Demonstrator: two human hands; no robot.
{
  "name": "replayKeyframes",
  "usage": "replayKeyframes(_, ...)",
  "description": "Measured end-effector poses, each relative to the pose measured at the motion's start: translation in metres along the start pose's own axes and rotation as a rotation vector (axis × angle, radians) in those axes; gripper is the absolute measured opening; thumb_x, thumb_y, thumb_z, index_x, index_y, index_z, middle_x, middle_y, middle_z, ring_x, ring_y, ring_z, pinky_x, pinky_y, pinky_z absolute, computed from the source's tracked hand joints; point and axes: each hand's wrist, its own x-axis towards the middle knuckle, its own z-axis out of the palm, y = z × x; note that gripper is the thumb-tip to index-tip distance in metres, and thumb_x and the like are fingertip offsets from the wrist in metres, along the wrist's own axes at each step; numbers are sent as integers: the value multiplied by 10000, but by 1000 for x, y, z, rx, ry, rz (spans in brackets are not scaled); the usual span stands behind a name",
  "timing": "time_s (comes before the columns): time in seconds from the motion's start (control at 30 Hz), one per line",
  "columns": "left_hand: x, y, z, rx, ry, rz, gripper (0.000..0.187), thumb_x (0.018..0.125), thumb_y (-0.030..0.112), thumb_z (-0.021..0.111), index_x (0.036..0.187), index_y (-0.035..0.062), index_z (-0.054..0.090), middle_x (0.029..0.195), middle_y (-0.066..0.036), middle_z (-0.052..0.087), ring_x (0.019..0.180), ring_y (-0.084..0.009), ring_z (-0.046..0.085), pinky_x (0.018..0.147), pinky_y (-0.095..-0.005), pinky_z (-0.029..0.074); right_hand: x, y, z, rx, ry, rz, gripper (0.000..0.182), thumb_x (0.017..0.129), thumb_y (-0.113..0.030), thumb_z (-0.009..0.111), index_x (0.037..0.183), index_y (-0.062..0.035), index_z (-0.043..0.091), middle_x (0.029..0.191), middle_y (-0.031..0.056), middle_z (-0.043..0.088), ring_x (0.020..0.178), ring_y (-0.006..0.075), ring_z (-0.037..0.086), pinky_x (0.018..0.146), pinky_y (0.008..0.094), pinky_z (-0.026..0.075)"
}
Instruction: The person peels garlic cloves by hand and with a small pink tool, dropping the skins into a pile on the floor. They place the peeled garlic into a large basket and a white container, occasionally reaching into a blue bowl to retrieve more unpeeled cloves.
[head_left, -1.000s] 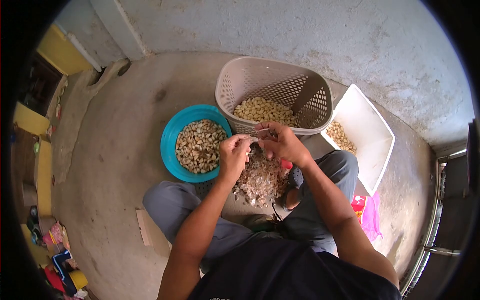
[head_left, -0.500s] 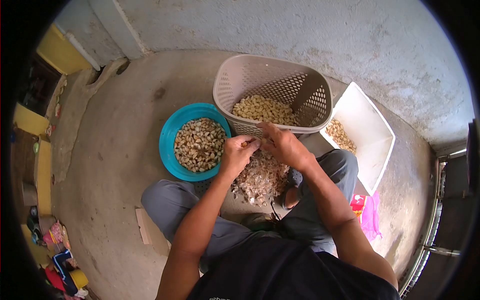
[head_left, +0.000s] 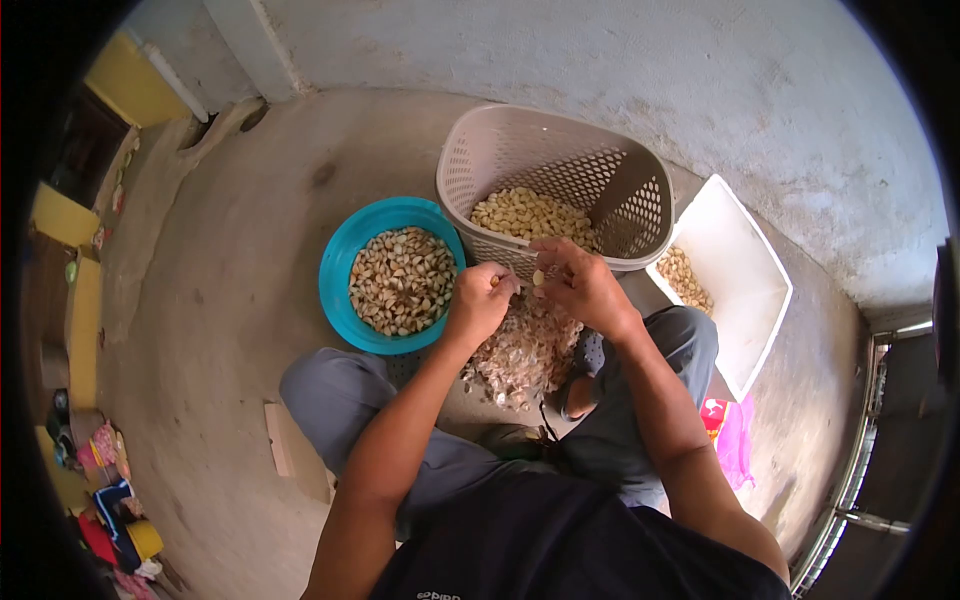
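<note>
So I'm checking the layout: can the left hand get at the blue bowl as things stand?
Probably yes. The left hand is right beside the blue bowl, whose top is open, with nothing between them, though it seems to pinch a clove.

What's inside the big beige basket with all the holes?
The beige basket holds a heap of pale peeled garlic cloves. The right hand and the basket's front wall cover the near part of the heap, so its bottom cannot be seen.

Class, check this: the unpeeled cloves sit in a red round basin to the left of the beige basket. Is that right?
Not quite. The head view shows the round basin is blue, not red. It does hold unpeeled cloves and sits left of the beige basket.
</note>
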Motion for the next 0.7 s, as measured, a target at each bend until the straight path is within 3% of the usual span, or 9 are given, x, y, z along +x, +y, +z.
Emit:
replayKeyframes(0.13,-6,6,2,307,-16,113,98,873,90,693,903,0,717,793,-187,699,738,-338,703,655,-435,525,-1,-2,-5,544,12,112,553,829,79,756,1340,-22,570,1039,88,690,714,89,636,552,205,517)
replayKeyframes(0.23,-11,11,7,376,-16,197,62,853,75,688,856,21,720,839,-213,691,786,-397,685,673,-458,530,-2,-3,-13,781,-2,163,540,823,86,759,1321,7,567,1016,103,700,667,87,631,518,194,498)
replayKeyframes(0.37,-12,6,12,539,-188,227,111,872,145,696,912,48,730,859,-213,694,822,-417,679,744,-498,531,-4,8,-24,1292,-165,13,469,844,-53,796,1251,27,577,981,189,683,467,76,535,391,200,429)
replayKeyframes(0.43,-12,17,12,521,-211,187,175,889,171,689,1009,67,763,908,-222,708,863,-420,684,779,-492,539,-1,10,-25,1209,19,82,453,873,-59,766,1269,33,566,1015,193,670,463,74,524,393,212,403)
replayKeyframes(0.5,-17,24,12,414,-167,185,206,897,166,683,1054,73,777,928,-233,714,870,-425,686,788,-486,545,13,15,-16,313,405,142,421,895,1,713,1292,30,576,1048,142,676,523,61,547,452,221,437)
replayKeyframes(0.57,-14,20,11,284,-157,105,254,904,151,700,1131,63,769,888,-222,731,795,-340,717,743,-432,558,14,36,-11,24,419,22,412,901,48,671,1304,4,597,1052,60,686,585,50,564,510,228,467)
replayKeyframes(0.63,-8,16,8,100,-159,25,262,903,135,710,1147,55,762,828,-200,737,732,-260,717,712,-395,559,7,25,-6,179,287,56,407,891,49,674,1290,-2,611,1055,38,691,592,50,568,516,227,473)
replayKeyframes(0.67,-2,11,6,37,-193,-19,254,901,119,724,1139,40,769,730,-116,711,634,-130,631,599,-319,526,2,18,-3,148,165,55,324,879,27,682,1202,2,663,1002,29,698,646,89,603,567,260,495)
replayKeyframes(0.7,0,12,1,-33,-209,-51,248,902,116,723,1130,32,772,716,-96,693,610,-112,603,564,-302,506,1,19,3,92,104,32,297,864,13,692,1160,1,670,986,72,700,674,132,614,614,292,502)
